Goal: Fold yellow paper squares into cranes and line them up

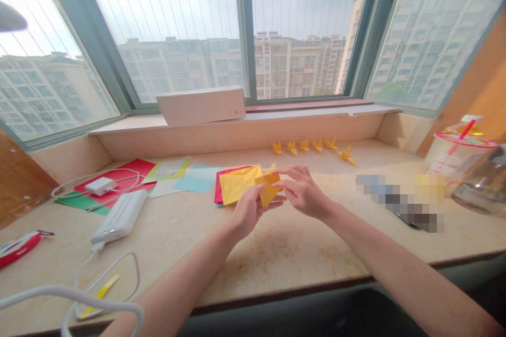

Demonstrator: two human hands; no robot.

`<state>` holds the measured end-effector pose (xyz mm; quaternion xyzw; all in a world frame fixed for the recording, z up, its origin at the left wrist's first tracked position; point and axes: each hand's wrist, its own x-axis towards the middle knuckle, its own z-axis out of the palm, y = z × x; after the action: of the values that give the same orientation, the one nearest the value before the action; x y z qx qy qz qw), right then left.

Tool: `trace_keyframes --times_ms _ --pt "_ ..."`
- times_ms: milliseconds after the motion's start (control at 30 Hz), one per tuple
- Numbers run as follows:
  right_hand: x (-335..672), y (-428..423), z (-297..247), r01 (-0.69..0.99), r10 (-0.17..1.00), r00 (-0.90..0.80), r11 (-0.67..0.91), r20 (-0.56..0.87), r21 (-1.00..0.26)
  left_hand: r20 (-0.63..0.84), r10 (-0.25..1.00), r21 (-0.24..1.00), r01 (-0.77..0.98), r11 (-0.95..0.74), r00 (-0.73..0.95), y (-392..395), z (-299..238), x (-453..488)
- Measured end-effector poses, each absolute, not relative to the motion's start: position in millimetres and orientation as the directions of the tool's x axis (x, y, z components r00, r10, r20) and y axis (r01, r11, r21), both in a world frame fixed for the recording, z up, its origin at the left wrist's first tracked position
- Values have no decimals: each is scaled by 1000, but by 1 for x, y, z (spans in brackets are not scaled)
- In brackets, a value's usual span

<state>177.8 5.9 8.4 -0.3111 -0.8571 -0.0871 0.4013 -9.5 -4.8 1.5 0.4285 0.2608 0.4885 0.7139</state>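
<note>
Between my two hands is a small folded piece of yellow origami paper (269,188), held up above the counter. My left hand (250,208) grips its lower left side, thumb on the front and fingers behind. At its right edge, my right hand (304,192) pinches the paper with thumb and fingertips. Just left of the hands lies a stack of paper, a creased yellow sheet (237,183) on top and a red sheet (217,189) showing beneath. Several folded yellow paper cranes (304,145) stand in a row farther back.
Pale blue (200,178), red and green sheets lie at left with a white charger (100,186). A white power bank (120,218) and cables (136,274) are nearer. A lidded cup (454,152) stands right, beside a blurred-out patch. A white box (201,105) rests on the sill.
</note>
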Motion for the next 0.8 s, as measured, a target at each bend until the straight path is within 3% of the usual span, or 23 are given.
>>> trace_keyframes --times_ms 333,600,800 --pt "174 -1 12 581 340 -659 797 671 167 2 978 772 -622 130 208 -4 10 -10" --pt "164 -3 9 565 320 -659 808 681 168 -19 952 722 -655 224 305 -2 7 -10" --pt "165 -4 8 581 267 -662 772 700 256 33 930 734 -641 227 367 -6 7 -8"
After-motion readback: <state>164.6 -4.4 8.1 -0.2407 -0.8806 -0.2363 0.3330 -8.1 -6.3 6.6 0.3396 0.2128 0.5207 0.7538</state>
